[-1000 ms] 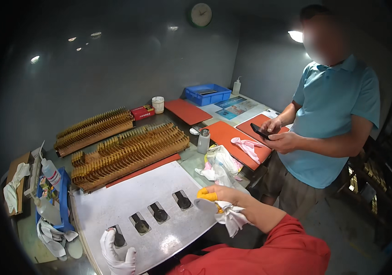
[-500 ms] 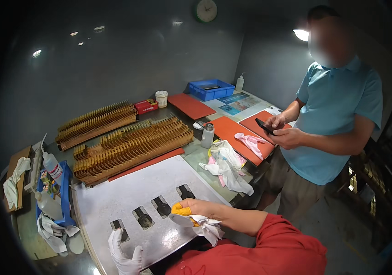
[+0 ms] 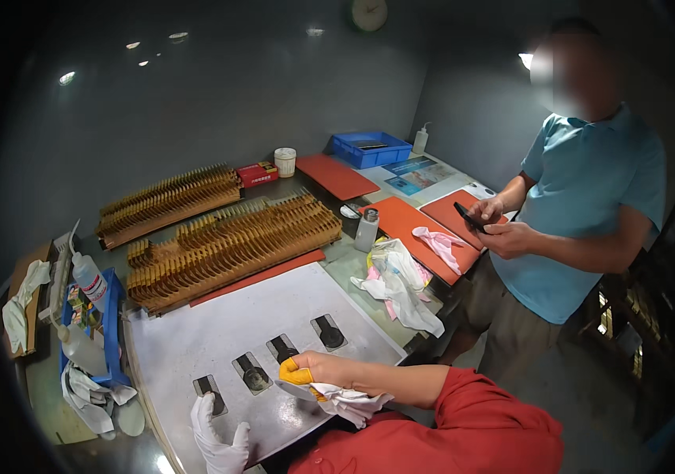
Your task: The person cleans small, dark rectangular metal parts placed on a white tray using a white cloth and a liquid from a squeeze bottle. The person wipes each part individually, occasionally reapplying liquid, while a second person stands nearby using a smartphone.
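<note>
The gloved left hand (image 3: 221, 446) is by the leftmost plate (image 3: 217, 403), thumb and fingers apart, perhaps to steady it; contact is unclear. Three other plates (image 3: 252, 375) lie spaced on the white sheet (image 3: 168, 340), likely so none touch. The right hand (image 3: 322, 369) clamps a pale disc (image 3: 293, 389) and cloth (image 3: 356, 406), probably keeping both handy.

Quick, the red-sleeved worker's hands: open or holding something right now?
Left hand, white-gloved: open, near a flat, dark rectangular plate.
Right hand with yellow finger covers: closed, holding crumpled white cloth and a thin, pale flat piece.
</note>
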`<state>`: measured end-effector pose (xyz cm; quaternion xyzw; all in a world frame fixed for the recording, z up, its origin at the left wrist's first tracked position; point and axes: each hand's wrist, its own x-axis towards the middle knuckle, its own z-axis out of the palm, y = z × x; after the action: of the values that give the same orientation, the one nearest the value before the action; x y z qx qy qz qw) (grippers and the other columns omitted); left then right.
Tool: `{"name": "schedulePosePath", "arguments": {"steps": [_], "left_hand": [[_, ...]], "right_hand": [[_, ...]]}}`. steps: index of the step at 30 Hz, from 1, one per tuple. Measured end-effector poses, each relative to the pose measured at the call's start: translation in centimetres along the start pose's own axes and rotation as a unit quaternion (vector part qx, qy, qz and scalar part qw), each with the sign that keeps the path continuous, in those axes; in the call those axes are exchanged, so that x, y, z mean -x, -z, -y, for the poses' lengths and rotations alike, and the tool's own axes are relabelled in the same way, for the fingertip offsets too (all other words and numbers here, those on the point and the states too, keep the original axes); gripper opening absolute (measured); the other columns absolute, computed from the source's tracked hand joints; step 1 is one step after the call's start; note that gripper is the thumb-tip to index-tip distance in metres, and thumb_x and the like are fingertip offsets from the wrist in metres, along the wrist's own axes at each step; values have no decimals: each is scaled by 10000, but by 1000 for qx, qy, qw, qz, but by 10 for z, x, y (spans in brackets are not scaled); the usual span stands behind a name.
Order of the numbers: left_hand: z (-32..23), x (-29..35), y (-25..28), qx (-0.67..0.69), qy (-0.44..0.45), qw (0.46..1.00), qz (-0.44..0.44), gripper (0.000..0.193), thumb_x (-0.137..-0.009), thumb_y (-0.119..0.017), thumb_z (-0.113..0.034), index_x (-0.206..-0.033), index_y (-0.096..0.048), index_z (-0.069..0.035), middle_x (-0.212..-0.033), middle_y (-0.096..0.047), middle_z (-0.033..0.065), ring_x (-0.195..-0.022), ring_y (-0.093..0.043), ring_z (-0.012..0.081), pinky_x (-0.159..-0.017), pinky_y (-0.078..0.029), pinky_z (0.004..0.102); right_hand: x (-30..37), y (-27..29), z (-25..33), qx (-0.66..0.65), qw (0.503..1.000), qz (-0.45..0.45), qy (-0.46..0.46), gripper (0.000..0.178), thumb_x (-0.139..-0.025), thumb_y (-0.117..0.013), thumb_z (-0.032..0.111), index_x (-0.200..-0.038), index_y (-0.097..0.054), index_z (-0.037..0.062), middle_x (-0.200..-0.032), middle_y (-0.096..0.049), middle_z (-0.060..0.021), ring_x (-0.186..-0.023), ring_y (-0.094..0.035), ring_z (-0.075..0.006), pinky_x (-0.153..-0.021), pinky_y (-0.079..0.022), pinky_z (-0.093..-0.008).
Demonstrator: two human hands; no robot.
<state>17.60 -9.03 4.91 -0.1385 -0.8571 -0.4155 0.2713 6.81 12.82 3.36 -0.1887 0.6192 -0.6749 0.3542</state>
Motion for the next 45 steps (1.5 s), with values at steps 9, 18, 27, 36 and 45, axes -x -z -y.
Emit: {"name": "schedulePosePath", "arguments": {"steps": [9, 18, 27, 36, 45], "left_hand": [[15, -3, -3, 2, 4, 1000, -3, 682, -601, -631, -56, -1232, -378, 0, -1195, -415, 175, -1136, -401, 319, -982, -298, 379], [51, 12, -12, -35, 37, 999, 3, 658, -609, -658, -63, -1208, -398, 15, -1183, -444, 183, -1108, -424, 338, -952, -331, 391], [32, 29, 30, -157, 49, 985, -46, 649, -634, -723, -134, -1186, -417, 14, -1137, -483, 180, -1070, -465, 330, -907, -375, 372], [113, -3, 108, -150, 83, 925, -340, 643, -665, -697, -60, -1223, -383, -5, -1166, -480, 146, -1092, -480, 238, -927, -382, 323], [199, -97, 132, -115, 257, 892, -352, 982, -585, -791, -262, -1315, -212, 50, -1292, -364, 213, -1196, -375, 280, -993, -302, 352]], "right_hand": [[-5, -3, 2, -38, 998, 0, -59, 146, -850, -553, 246, -871, -554, 101, -692, -479, 72, -542, -437, -9, -432, -370, -169], [-13, -4, 5, -85, 994, 22, -62, 148, -856, -538, 253, -887, -569, 111, -639, -503, 71, -495, -453, -16, -430, -361, -174], [-34, 19, 27, -256, 964, 60, 30, 210, -868, -481, 229, -960, -549, 52, -812, -589, -51, -643, -585, -116, -503, -480, -215], [-191, -37, 93, -256, 948, 175, 75, 287, -887, -378, 281, -817, -500, 31, -637, -506, -74, -417, -413, -151, -353, -327, -256], [-346, -111, 104, -280, 923, 254, 67, 236, -834, -354, 258, -851, -500, 73, -649, -510, -63, -465, -456, -169, -377, -366, -267]]}}
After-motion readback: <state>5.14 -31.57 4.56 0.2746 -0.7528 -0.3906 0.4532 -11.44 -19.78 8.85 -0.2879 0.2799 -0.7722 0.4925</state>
